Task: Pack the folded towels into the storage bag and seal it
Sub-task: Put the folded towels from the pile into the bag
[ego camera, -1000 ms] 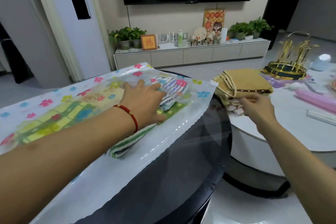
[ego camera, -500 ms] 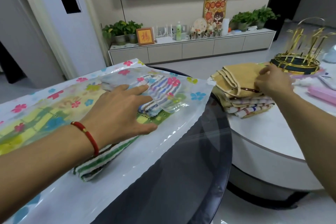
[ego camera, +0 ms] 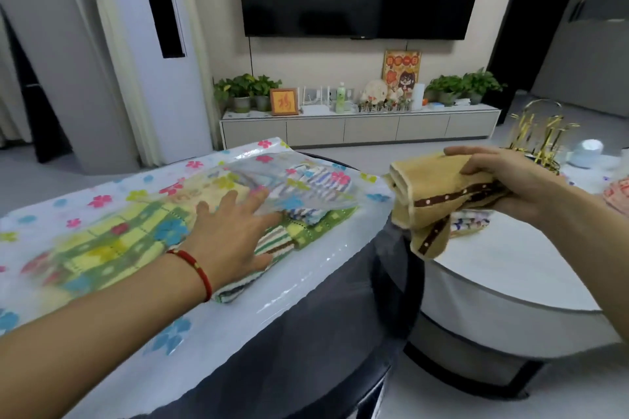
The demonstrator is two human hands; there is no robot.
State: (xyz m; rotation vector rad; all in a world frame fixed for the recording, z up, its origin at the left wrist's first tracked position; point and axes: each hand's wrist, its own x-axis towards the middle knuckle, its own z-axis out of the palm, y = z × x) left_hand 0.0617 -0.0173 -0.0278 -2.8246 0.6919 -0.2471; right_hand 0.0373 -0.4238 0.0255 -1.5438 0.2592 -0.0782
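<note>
Nearest, the left hand [ego camera: 235, 235] lies flat with fingers spread on the packed towels [ego camera: 136, 241], its fingertips slipped under the raised upper sheet of the flower-print storage bag [ego camera: 102, 309], which spreads across the dark round table [ego camera: 306, 350] under the forearm. A green-striped towel [ego camera: 272, 245] and a blue-striped one [ego camera: 313, 180] show at the bag's mouth, just beyond those fingers.

To the right and a little farther, the right hand [ego camera: 510, 180] grips a folded tan towel with a brown dotted band [ego camera: 439, 197], thumb on top and fingers curled beneath, holding it in the air between the bag's mouth and the white table [ego camera: 510, 269]. Under that hand a few more striped towels [ego camera: 471, 219] wait on the white table. Beyond it stands a gold wire rack [ego camera: 541, 133].

The step in hand looks like loading: one towel is on its way in and more remain, so sealing is some way off. The next move likely calls for the left fingers to lift the sheet higher while the right slides the tan towel in flat on top of the stack, without its hanging corner catching on the plastic edge.
</note>
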